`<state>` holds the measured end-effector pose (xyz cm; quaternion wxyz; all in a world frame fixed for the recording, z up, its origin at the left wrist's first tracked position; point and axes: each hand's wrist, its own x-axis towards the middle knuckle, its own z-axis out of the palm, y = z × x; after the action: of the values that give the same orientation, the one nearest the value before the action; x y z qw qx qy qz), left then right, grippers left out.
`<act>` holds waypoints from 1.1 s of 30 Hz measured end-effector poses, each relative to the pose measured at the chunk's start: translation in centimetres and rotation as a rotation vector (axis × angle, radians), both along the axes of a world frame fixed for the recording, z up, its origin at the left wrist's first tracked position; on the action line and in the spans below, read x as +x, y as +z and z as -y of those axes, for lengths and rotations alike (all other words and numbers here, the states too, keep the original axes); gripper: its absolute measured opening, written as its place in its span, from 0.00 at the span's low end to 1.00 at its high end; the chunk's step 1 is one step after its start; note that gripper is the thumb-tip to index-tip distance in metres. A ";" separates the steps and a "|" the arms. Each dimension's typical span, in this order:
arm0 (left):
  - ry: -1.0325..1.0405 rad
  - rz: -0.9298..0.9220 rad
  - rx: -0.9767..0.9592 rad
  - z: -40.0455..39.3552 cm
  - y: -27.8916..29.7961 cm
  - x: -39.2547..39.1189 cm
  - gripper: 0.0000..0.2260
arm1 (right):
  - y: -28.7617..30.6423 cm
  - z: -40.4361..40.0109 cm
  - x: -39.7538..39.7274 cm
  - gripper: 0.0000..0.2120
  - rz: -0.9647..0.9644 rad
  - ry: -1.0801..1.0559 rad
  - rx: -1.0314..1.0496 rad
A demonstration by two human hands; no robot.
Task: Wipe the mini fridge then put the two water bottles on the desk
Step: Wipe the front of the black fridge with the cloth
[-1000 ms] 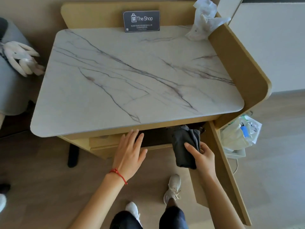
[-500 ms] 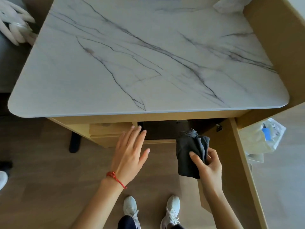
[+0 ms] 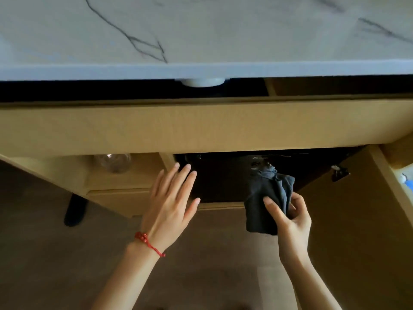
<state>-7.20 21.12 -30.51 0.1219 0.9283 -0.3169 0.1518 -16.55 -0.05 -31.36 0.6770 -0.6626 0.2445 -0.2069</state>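
— head view, what are your hands doing?
— my left hand point(image 3: 172, 204) is flat, fingers spread, holding nothing, at the left edge of the dark mini fridge point(image 3: 223, 175) under the desk point(image 3: 201, 30). my right hand point(image 3: 290, 222) is clamped on a dark cloth point(image 3: 266, 198) in front of the fridge.
— and the bottles?
— one clear bottle point(image 3: 115, 163) shows on the shelf to the left, partly hidden.

Black mini fridge point(image 3: 223, 175) recessed under marble desk point(image 3: 201, 30) (front partly hidden).
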 end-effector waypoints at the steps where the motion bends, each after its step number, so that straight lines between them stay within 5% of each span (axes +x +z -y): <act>1: -0.005 0.032 0.000 0.1 -1.4 0.4 0.21 | -1.4 0.1 0.5 0.13 0.022 0.004 -0.013; 15: -0.011 0.449 -0.077 2.1 -17.3 6.9 0.20 | -17.5 2.4 9.2 0.17 0.469 -0.116 -0.195; 23: 0.002 0.706 -0.211 2.3 -19.5 9.4 0.19 | -20.5 1.6 13.0 0.24 0.725 -0.185 -0.287; 33: 0.028 0.816 -0.305 1.4 -21.9 11.2 0.22 | -21.6 0.6 14.6 0.33 0.848 -0.334 -0.465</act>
<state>4.04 19.73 -52.42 0.1203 0.7677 -0.3003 0.5531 -1.94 -0.63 -52.92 0.5090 -0.6054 -0.0020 -0.6118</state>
